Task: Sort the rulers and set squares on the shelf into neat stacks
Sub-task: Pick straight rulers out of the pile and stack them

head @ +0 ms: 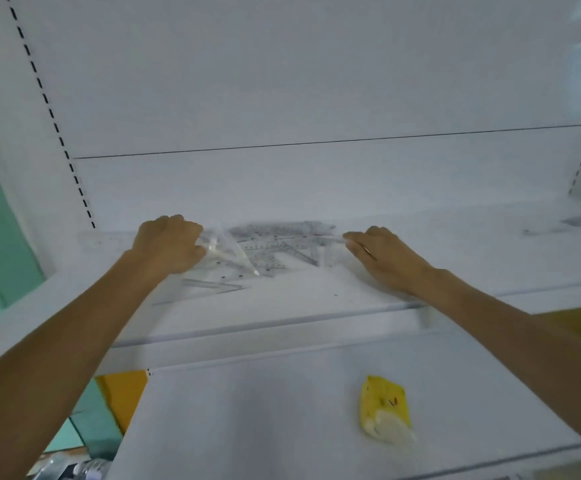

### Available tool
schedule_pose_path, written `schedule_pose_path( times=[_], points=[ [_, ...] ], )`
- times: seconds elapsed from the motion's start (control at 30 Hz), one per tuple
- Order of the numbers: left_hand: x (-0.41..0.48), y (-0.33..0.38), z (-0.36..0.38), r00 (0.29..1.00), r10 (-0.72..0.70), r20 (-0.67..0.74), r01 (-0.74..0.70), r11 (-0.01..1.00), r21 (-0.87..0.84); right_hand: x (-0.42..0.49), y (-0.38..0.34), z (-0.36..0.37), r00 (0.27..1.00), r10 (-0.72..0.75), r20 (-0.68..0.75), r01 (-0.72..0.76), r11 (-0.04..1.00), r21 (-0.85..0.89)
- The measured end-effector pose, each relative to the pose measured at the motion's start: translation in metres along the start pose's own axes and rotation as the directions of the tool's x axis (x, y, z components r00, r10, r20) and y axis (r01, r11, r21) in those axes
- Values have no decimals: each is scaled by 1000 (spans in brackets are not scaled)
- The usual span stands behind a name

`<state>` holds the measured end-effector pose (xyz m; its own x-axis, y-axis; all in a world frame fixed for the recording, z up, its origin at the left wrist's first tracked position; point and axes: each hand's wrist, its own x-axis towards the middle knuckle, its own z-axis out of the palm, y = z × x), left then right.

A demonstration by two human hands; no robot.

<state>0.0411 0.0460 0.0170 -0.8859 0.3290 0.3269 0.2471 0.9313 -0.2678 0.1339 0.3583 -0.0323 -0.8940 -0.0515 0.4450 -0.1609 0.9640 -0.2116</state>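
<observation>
Clear plastic set squares on white shelf; left hand grips one, right hand flat, fingers extended.

Open shelf, cluttered only mid-span.
Bare surface along the front edge and right of the right hand; heap of clear set squares filling the gap up to the left hand; yellow packet alone on the lower shelf.

Both bare arms reach up from the lower corners toward mid-frame. The left hand is curled, knuckles up, fingers closed. The right hand lies flat, fingers extended leftward, a ring on one finger.
</observation>
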Motion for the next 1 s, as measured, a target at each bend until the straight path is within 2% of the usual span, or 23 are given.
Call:
schedule_pose_path(
  times=[0.17,0.33,0.43,0.53,0.57,0.6,0.67,0.83,1.0],
  points=[
    [9,28,-14,998,-54,27,56,997,-59,-7,37,-5,997,71,-20,-71,997,17],
    [18,54,-31,989,-147,32,145,988,49,-7,74,-17,997,55,-47,-55,998,9],
    [21,82,-39,989,-139,41,143,984,-111,-9,102,-29,998,48,-42,-48,999,9],
    [21,119,-39,996,-48,72,70,939,-338,-12,121,-40,997,70,-16,-70,998,-2],
    [27,158,-40,997,-12,76,42,909,-415,-20,150,-54,995,92,-25,-92,996,-3],
    [33,193,-42,997,2,73,33,881,-472,-28,177,-66,995,97,-27,-97,995,-3],
    [32,209,-44,998,36,43,-7,834,-552,-28,187,-69,994,104,-18,-104,995,9],
    [45,295,-48,984,153,-91,-175,755,-631,-56,254,-99,987,156,-27,-156,987,-22],
    [58,360,-60,970,214,-115,-236,723,-649,-80,315,-127,970,240,-42,-241,970,-41]
  ],
)
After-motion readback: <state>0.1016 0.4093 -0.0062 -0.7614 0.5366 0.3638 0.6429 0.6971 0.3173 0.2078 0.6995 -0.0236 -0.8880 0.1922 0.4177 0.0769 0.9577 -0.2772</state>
